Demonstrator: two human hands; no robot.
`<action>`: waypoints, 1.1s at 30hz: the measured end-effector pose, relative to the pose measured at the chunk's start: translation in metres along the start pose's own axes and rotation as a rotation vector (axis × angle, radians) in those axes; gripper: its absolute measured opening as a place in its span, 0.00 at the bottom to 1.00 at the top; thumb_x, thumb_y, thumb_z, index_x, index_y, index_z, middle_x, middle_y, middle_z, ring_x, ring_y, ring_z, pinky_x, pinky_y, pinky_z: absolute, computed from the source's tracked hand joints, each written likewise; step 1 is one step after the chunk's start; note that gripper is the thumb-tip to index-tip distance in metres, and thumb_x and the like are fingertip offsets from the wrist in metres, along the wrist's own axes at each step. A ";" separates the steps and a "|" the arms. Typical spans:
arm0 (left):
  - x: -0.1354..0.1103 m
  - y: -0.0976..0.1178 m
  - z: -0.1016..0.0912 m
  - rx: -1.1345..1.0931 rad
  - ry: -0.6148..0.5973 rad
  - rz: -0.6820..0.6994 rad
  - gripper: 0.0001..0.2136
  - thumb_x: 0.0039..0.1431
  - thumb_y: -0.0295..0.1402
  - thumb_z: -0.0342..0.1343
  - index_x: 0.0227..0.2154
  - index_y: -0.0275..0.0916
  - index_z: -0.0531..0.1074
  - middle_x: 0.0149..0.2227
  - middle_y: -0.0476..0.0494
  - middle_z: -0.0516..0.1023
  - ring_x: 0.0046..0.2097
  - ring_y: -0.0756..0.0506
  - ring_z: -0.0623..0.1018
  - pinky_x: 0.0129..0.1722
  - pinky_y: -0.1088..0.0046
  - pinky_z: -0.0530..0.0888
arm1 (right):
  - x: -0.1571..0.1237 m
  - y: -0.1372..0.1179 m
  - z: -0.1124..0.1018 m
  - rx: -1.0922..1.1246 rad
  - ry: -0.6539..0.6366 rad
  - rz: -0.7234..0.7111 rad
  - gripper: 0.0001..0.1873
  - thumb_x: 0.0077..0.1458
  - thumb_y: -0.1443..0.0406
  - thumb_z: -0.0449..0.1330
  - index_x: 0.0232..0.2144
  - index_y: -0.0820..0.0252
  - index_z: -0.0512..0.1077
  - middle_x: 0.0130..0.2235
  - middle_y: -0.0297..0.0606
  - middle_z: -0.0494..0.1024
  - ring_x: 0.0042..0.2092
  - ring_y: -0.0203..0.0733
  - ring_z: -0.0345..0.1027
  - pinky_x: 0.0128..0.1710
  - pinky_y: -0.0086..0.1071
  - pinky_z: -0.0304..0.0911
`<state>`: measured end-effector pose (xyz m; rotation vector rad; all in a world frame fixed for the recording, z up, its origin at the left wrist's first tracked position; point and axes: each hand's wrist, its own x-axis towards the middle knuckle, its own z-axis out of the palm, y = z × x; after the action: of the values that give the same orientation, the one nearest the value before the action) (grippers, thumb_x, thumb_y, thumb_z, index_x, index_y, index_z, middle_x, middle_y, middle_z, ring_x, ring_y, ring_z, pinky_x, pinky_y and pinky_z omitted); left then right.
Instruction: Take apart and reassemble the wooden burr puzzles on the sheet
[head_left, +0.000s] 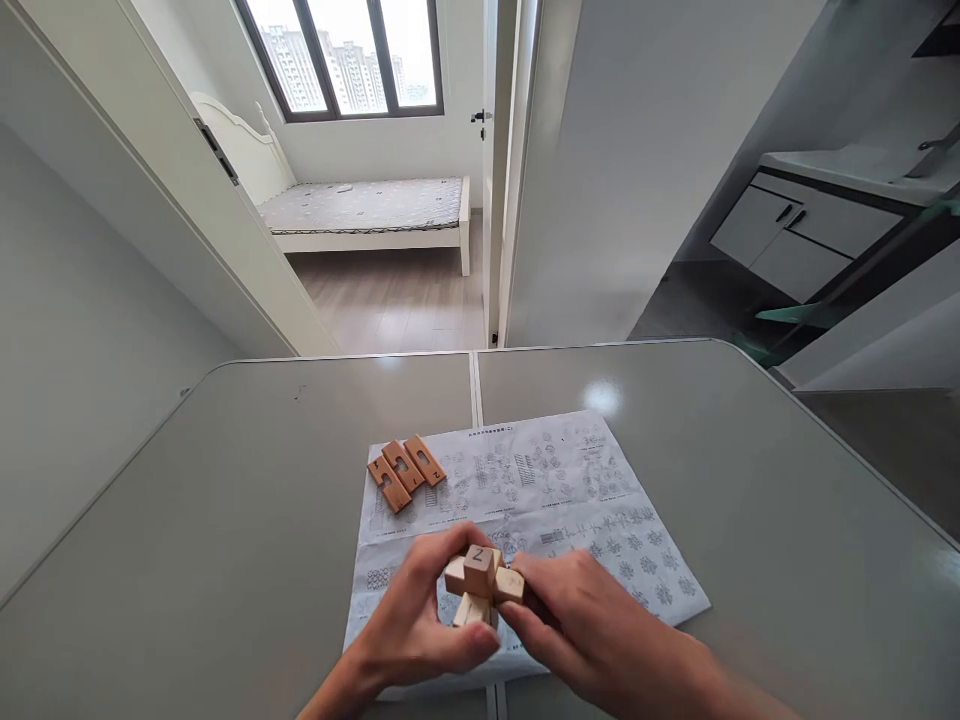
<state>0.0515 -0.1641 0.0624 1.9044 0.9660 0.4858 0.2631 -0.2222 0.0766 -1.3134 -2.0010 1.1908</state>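
Between my two hands is a wooden burr puzzle (478, 572) made of crossed pale blocks, with a dark mark like a "Z" on the top block end. My left hand (420, 610) curves round its left side, thumb in front and fingers behind. On the right, my right hand (577, 610) pinches a block end that sticks out, between thumb and forefinger. Its other fingers are curled and partly hidden. Three flat reddish-brown wooden pieces (405, 470) with cut-out slots lie side by side beyond my left hand.
Under the hands lies a creased instruction sheet (555, 470) printed with puzzle diagrams. It rests on a grey table (225, 520) with a seam down the middle and a rounded far edge. Past the table are a doorway, a bed (367, 210) and a wall (600, 170).
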 end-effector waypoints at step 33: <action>-0.004 0.000 0.008 -0.182 -0.071 -0.112 0.38 0.52 0.73 0.47 0.33 0.38 0.74 0.30 0.47 0.72 0.34 0.45 0.70 0.37 0.71 0.70 | -0.005 0.003 0.003 -0.398 0.355 -0.268 0.40 0.57 0.52 0.69 0.63 0.62 0.58 0.57 0.55 0.73 0.55 0.56 0.72 0.48 0.43 0.74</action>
<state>0.0542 -0.1713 0.0585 1.6841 0.9442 0.4228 0.2645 -0.2278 0.0731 -1.2712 -2.1192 0.4153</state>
